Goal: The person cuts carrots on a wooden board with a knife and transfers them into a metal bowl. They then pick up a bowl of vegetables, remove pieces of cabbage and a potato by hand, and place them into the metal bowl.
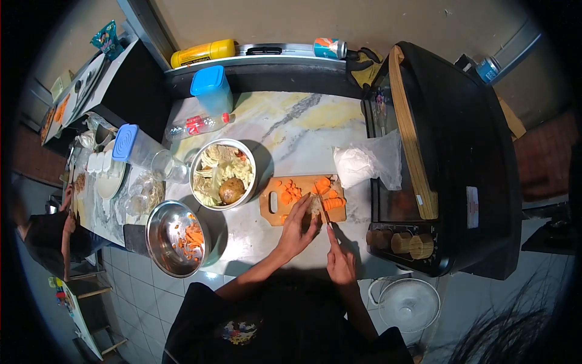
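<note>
My right hand is closed around the handle of a knife, its blade pointing away from me over a wooden cutting board. My left hand has its fingertips on a pale, lumpy piece of food, right beside the blade; its exact kind is hard to make out. Around it on the board lie cut carrot pieces, with more carrot slices to the right of the knife.
Left of the board stand a pot of cabbage with a brown potato, and a steel bowl holding orange peelings. A bag of white powder lies by the black oven. Another person is at far left.
</note>
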The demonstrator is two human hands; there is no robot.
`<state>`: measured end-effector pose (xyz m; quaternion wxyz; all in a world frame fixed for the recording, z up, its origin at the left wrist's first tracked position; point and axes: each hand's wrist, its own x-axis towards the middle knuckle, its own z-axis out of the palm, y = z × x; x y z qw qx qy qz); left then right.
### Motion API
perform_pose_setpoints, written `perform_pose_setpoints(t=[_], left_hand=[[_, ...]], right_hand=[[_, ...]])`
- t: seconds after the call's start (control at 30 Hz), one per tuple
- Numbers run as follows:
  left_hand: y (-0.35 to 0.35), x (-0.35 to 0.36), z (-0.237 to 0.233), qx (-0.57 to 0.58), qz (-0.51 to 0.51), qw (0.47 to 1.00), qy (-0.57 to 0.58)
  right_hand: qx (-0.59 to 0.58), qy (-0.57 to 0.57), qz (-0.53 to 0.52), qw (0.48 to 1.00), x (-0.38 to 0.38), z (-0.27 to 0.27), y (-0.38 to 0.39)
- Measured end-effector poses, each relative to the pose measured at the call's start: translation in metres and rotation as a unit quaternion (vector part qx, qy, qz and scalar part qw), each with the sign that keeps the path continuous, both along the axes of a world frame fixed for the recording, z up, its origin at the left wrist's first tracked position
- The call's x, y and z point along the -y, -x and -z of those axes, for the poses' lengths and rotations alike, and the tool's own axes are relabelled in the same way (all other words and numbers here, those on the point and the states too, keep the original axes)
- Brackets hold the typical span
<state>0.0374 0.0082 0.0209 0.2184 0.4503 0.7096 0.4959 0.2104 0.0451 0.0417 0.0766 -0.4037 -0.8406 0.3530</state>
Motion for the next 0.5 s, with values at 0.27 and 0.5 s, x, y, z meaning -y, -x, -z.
perform_pose_setpoints(t=[0.27,0.5], left_hand=[[0.000,-0.002,0.008,0.026,-0.017,0.999,-0.036],[-0.001,-0.005,0.010,0.041,-0.020,0.998,-0.037]], right_hand=[[-0.042,0.083,-0.022,0.995,0.000,-0.005,-0.002],[0.004,0.146,-0.039,0.989,-0.009,-0.006,-0.004]])
